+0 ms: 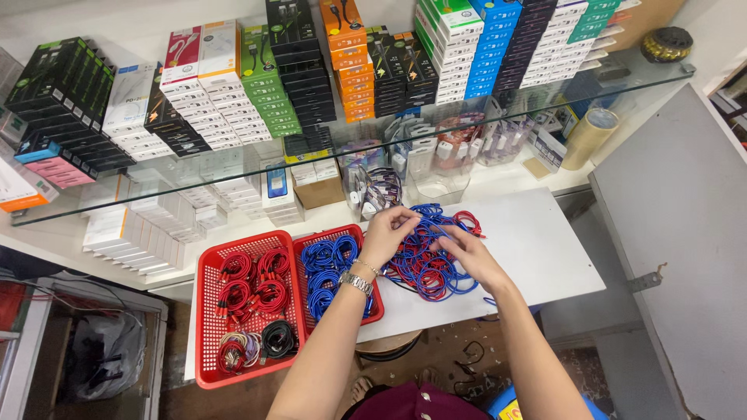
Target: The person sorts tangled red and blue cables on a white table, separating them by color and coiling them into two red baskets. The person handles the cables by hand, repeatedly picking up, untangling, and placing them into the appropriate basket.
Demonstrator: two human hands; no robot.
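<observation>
Both forearms reach away from the camera. Left hand (387,233), its grip pinched on a blue strand, and right hand (472,255), fingers curled into the same loops, meet over the cable pile (426,268), which sprawls crosswise on the white surface (545,249).

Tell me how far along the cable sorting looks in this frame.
Looks partly done: coiled red cables fill the larger red basket, coiled blue ones the smaller red basket. In hand: the left hand and right hand work in the loose pile of blue and red cables on the white table. Left: that tangled pile.
</observation>
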